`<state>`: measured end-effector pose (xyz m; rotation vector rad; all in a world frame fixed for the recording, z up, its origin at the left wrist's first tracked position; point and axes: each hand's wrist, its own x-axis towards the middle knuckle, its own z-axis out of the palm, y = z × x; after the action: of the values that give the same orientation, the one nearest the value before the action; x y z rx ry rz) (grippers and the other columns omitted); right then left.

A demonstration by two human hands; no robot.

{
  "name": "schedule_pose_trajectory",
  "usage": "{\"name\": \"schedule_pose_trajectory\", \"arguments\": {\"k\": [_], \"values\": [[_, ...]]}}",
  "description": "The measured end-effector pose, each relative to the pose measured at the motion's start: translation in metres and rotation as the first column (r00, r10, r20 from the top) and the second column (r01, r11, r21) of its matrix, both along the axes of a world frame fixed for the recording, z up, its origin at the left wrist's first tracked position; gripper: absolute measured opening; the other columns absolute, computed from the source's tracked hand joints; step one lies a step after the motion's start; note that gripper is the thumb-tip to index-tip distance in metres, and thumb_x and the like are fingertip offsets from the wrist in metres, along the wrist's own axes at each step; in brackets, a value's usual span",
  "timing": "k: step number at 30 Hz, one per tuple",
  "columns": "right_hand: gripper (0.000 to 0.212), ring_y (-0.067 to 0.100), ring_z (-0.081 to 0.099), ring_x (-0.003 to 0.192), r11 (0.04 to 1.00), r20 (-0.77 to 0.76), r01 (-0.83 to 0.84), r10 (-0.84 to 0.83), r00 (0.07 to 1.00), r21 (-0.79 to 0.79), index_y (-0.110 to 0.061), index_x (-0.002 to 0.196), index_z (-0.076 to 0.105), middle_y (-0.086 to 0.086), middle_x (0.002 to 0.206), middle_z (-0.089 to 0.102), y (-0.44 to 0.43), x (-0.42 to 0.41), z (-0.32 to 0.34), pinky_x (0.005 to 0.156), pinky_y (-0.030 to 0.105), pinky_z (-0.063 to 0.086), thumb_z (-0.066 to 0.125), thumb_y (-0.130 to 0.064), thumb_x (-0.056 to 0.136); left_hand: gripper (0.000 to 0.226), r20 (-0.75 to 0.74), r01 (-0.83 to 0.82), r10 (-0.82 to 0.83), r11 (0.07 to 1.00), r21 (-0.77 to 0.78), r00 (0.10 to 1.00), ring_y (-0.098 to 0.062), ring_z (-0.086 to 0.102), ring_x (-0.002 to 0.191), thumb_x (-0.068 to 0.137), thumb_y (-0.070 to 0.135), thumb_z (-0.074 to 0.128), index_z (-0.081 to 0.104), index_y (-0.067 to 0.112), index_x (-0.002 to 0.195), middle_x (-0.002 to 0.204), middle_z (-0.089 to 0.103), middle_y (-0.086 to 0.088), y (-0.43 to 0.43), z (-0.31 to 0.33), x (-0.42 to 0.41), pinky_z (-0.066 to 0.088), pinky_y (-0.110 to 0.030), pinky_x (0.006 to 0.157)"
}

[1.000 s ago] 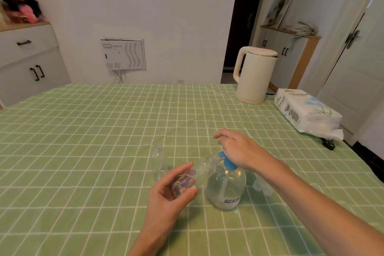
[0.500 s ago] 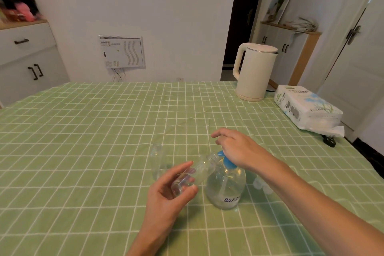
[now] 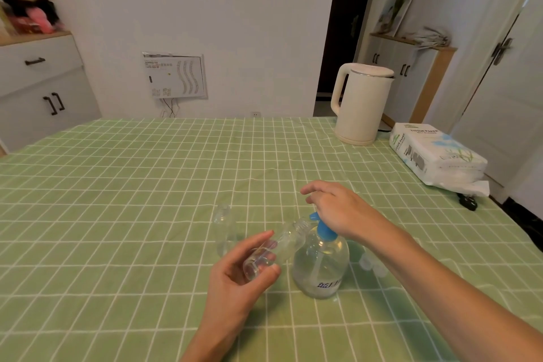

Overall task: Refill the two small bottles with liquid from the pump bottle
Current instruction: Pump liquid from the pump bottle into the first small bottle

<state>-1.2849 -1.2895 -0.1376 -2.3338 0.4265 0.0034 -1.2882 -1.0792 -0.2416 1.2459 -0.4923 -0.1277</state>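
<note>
A clear round pump bottle [image 3: 321,267] with a blue pump head stands on the green checked tablecloth [image 3: 147,185]. My right hand [image 3: 335,209] presses down on the pump head with the palm, fingers stretched out. My left hand [image 3: 238,282] grips a small clear bottle [image 3: 279,247], tilted so its open mouth sits under the blue nozzle. A second small clear bottle [image 3: 224,229] stands upright just left of it, uncapped. Small clear caps [image 3: 371,264] lie right of the pump bottle, partly behind my right forearm.
A cream electric kettle [image 3: 361,103] stands at the table's far right. A white tissue pack [image 3: 435,156] lies beside it near the right edge, with a black plug [image 3: 468,201] just in front of it. Cabinets stand along the walls beyond the table.
Both hands and the bottles keep nearly the same pose. The view has shifted slightly, and my right hand stays on the pump head.
</note>
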Motion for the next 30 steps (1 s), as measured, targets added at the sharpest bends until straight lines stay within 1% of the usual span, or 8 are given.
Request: {"name": "schedule_pose_trajectory", "arguments": {"k": [2, 5, 8, 13, 18, 22, 25, 30], "values": [[0.043, 0.012, 0.047, 0.133, 1.0, -0.008, 0.001, -0.001, 1.0, -0.006, -0.035, 0.133, 0.058, -0.007, 0.146, 0.054, 0.002, -0.001, -0.002, 0.108, 0.034, 0.034, 0.033, -0.025, 0.099, 0.051, -0.004, 0.006, -0.006, 1.0, 0.002, 1.0, -0.023, 0.071, 0.115, 0.069, 0.023, 0.085, 0.076, 0.029, 0.12, 0.121, 0.076, -0.003, 0.0, -0.001, 0.0, 0.056, -0.026, 0.095], [0.044, 0.013, 0.047, 0.134, 1.0, -0.014, -0.002, 0.002, 1.0, -0.018, -0.035, 0.135, 0.057, -0.007, 0.147, 0.053, 0.003, -0.002, -0.004, 0.104, 0.032, 0.032, 0.033, -0.025, 0.1, 0.052, -0.005, 0.007, -0.007, 1.0, -0.003, 1.0, -0.023, 0.07, 0.117, 0.07, 0.023, 0.085, 0.076, 0.029, 0.12, 0.122, 0.075, -0.004, 0.0, -0.001, 0.0, 0.055, -0.026, 0.096], [0.045, 0.012, 0.047, 0.134, 1.0, -0.004, 0.0, 0.0, 1.0, -0.023, -0.032, 0.137, 0.056, -0.006, 0.147, 0.053, 0.003, -0.002, -0.001, 0.105, 0.032, 0.033, 0.033, -0.025, 0.1, 0.051, -0.004, 0.001, -0.001, 1.0, 0.0, 1.0, -0.023, 0.07, 0.117, 0.07, 0.024, 0.085, 0.076, 0.029, 0.12, 0.122, 0.076, -0.004, 0.001, -0.001, -0.001, 0.055, -0.027, 0.097], [0.042, 0.008, 0.048, 0.116, 0.999, 0.012, -0.007, 0.008, 1.0, -0.044, -0.031, 0.135, 0.057, -0.008, 0.142, 0.053, -0.001, -0.001, 0.005, 0.096, 0.032, 0.035, 0.033, -0.026, 0.101, 0.052, 0.003, -0.001, 0.001, 1.0, 0.016, 1.0, -0.023, 0.07, 0.116, 0.069, 0.025, 0.085, 0.076, 0.031, 0.12, 0.121, 0.076, -0.003, 0.001, -0.002, -0.001, 0.056, -0.028, 0.098], [0.043, 0.006, 0.047, 0.117, 1.0, 0.013, -0.008, 0.008, 1.0, -0.017, -0.032, 0.134, 0.057, -0.007, 0.144, 0.055, 0.001, -0.003, 0.001, 0.101, 0.032, 0.035, 0.033, -0.025, 0.099, 0.052, -0.005, 0.008, -0.008, 1.0, 0.003, 1.0, -0.023, 0.07, 0.117, 0.07, 0.023, 0.085, 0.076, 0.03, 0.12, 0.122, 0.076, -0.003, 0.0, -0.002, 0.0, 0.056, -0.025, 0.095], [0.046, 0.013, 0.048, 0.133, 0.999, -0.013, -0.018, 0.017, 1.0, -0.044, -0.032, 0.137, 0.055, -0.006, 0.147, 0.053, 0.006, -0.004, 0.0, 0.114, 0.039, 0.034, 0.031, -0.023, 0.099, 0.052, -0.009, 0.02, -0.02, 1.0, 0.001, 1.0, -0.023, 0.069, 0.118, 0.07, 0.022, 0.085, 0.076, 0.028, 0.12, 0.122, 0.075, -0.003, -0.002, -0.004, 0.0, 0.055, -0.029, 0.099], [0.046, 0.014, 0.046, 0.135, 0.998, -0.022, -0.024, 0.023, 0.999, -0.051, -0.031, 0.138, 0.054, -0.006, 0.148, 0.052, 0.006, -0.005, 0.001, 0.113, 0.038, 0.033, 0.031, -0.023, 0.099, 0.052, -0.015, 0.018, -0.018, 1.0, -0.009, 1.0, -0.023, 0.069, 0.119, 0.07, 0.022, 0.085, 0.075, 0.028, 0.121, 0.123, 0.075, -0.003, -0.002, -0.003, 0.0, 0.054, -0.031, 0.102], [0.043, 0.013, 0.049, 0.129, 0.999, -0.005, -0.006, 0.006, 1.0, -0.048, -0.029, 0.137, 0.056, -0.004, 0.147, 0.053, 0.004, -0.004, 0.008, 0.108, 0.036, 0.036, 0.032, -0.022, 0.101, 0.052, -0.002, 0.014, -0.014, 1.0, 0.025, 1.0, -0.022, 0.07, 0.118, 0.071, 0.024, 0.085, 0.075, 0.031, 0.122, 0.122, 0.075, -0.002, 0.0, -0.002, -0.001, 0.054, -0.025, 0.098]]}}
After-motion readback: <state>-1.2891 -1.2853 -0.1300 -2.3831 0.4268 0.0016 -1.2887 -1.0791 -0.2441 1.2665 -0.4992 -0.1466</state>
